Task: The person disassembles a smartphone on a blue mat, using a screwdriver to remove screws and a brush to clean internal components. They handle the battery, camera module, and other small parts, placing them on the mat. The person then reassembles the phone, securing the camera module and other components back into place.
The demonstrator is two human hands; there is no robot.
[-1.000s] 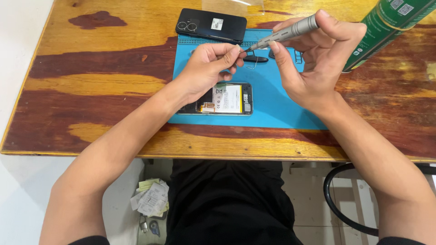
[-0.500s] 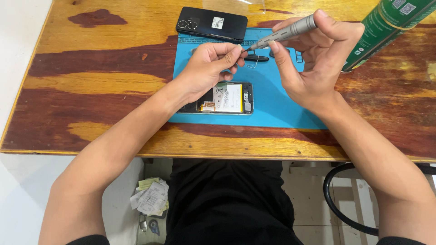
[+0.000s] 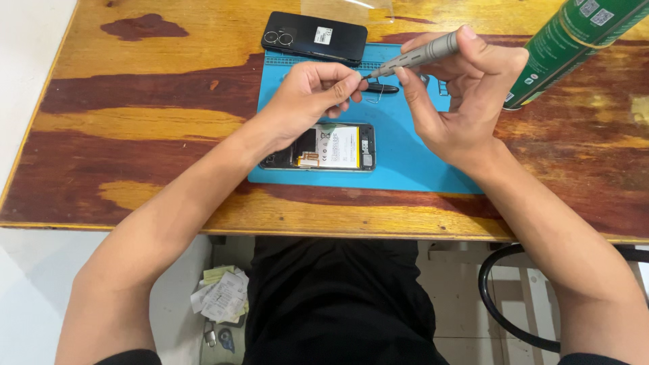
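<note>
Opened phone [image 3: 324,147] on blue mat [image 3: 405,162]

A grey screwdriver [image 3: 416,59] is showing over a blue mat [image 3: 405,162]; the bench [image 3: 135,122] is showing streaky orange-and-maroon; a green can [image 3: 574,40] is sitting at two o'clock.

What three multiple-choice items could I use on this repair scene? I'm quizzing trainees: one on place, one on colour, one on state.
1. Where does the opened phone lie?
A. on the blue mat
B. on bare wood
C. on the person's lap

2. What colour is the tall can at the right?
A. red
B. green
C. white

3. What does the right hand hold?
A. nothing
B. the black back cover
C. a grey screwdriver

Answers: 1 A, the mat lies under the whole phone. 2 B, its body is green. 3 C, the fingers close round the tool, whose tip meets the left hand.
</note>
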